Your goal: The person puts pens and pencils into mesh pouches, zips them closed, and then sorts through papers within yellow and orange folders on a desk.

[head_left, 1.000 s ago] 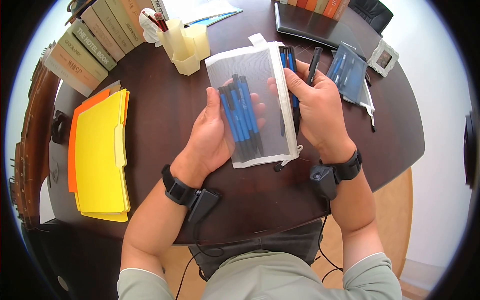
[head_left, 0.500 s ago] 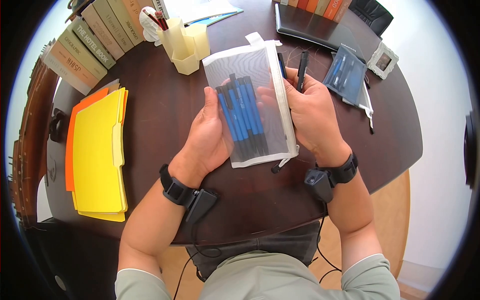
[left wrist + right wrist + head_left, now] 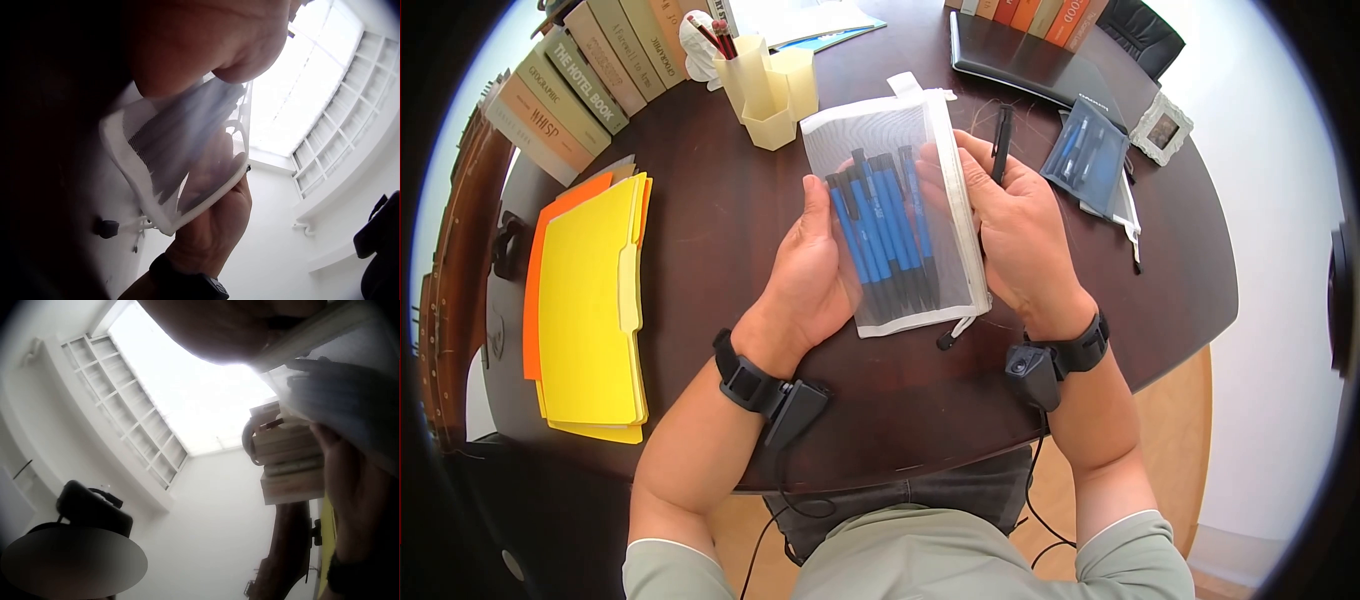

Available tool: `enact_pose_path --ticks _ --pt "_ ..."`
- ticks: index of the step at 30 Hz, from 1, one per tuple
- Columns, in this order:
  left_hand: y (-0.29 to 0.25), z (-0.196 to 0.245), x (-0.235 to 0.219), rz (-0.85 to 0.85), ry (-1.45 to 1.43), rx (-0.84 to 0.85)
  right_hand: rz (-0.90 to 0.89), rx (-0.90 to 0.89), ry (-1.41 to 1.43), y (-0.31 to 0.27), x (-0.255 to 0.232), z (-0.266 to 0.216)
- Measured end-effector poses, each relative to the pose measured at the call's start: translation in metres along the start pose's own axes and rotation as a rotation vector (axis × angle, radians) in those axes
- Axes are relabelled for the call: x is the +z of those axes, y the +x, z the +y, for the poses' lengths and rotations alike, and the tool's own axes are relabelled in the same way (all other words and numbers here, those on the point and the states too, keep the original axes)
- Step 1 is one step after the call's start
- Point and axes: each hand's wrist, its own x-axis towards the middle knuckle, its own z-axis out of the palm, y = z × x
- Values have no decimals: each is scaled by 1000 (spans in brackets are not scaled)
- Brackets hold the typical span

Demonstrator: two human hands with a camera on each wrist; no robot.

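Observation:
A white mesh zip pouch (image 3: 840, 128) hangs upright between both hands, with several blue and black pens (image 3: 882, 225) seen through its mesh. The left hand (image 3: 805, 270) grips the pouch's left side, thumb in front and fingers behind. At the zipper edge the right hand (image 3: 1028, 225) has some fingers within the pouch, beside the rightmost pen. One black pen (image 3: 1002, 145) stands up between the right thumb and fingers, outside the pouch. In the left wrist view the pouch (image 3: 150, 206) shows from below, its zipper pull dangling.
Yellow folders (image 3: 590, 310) lie at left, near a row of books (image 3: 585, 80). A cream pen holder (image 3: 770, 130) stands behind the pouch. At back right are a closed laptop (image 3: 1030, 62), a blue mesh pouch with pens (image 3: 1085, 150) and a small white frame (image 3: 1162, 125).
The right hand has moved blue pens from outside the zipper edge into the pouch, where another pen now shows at the right of the group. One black pen stays in that hand.

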Motion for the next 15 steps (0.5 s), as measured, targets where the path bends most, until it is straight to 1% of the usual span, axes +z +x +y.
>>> enact_pose_path --ticks 3,6,9,15 --pt "1 0 -1 2 -21 3 24 36 -2 -1 0 -2" --pt "1 0 -2 -23 -26 5 57 -12 -50 -1 5 -2" --pt "1 0 -2 -19 -12 9 41 -2 -105 -1 3 -1" --pt "3 -1 -3 -22 -36 18 40 3 -69 -1 4 2"
